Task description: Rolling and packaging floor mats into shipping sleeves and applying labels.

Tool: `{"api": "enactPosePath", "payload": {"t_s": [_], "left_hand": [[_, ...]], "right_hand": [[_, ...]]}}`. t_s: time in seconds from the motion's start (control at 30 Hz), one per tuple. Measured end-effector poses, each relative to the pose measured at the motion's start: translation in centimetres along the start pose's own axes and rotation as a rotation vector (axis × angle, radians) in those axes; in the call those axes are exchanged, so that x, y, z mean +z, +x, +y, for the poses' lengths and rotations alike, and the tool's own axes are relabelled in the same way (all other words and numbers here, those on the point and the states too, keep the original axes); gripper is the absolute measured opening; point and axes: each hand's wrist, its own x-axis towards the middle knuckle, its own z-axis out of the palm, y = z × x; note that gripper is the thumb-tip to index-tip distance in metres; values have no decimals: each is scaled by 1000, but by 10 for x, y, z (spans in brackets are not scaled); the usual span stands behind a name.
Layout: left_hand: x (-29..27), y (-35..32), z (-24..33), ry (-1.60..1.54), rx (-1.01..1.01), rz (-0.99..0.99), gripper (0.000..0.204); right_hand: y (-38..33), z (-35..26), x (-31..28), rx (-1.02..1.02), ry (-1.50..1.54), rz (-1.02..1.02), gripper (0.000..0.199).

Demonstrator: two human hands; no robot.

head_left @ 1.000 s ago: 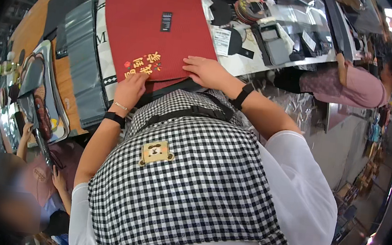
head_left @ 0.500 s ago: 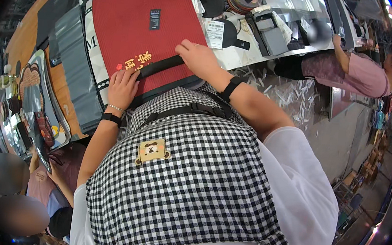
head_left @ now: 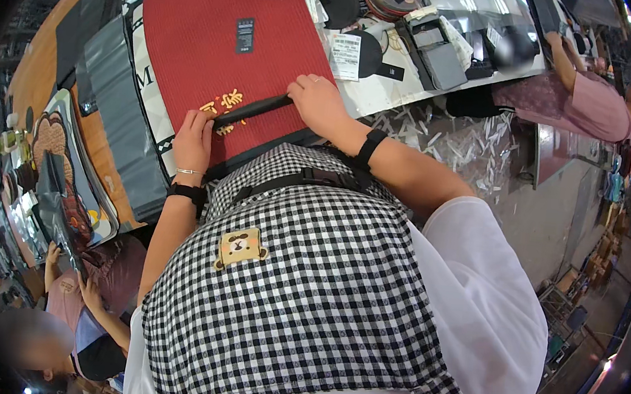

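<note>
Head cam: got a red ribbed rectangular mat stacked over a white-and-black patterned mat, by the checked cloth apron; pinching the red one's curled-up black near edge between left hand and right hand

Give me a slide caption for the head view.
Left hand and right hand hold the curled, black-backed edge of a red ribbed mat.

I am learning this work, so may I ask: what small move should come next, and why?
Probably roll the black edge evenly forward over the red mat: the left hand and right hand hold its two ends, and most of the mat lies flat beyond.
</note>
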Motion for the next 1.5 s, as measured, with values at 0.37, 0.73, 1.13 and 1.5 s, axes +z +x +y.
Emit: {"api": "enactPosePath", "payload": {"t_s": [0.37,0.73,1.13,1.5], "left_hand": [[17,-52,-22,396,211,-81,80],[-4,35,-28,392,82,62,66],[-42,76,25,475,229,61,68],[-139,99,77,478,345,344,69]], "right_hand": [[-26,7,-10,-239,-149,-51,50],[38,23,9,210,-123,-25,106],[104,-11,-61,9,-259,293,86],[191,-15,-87,41,-145,269,102]]}}
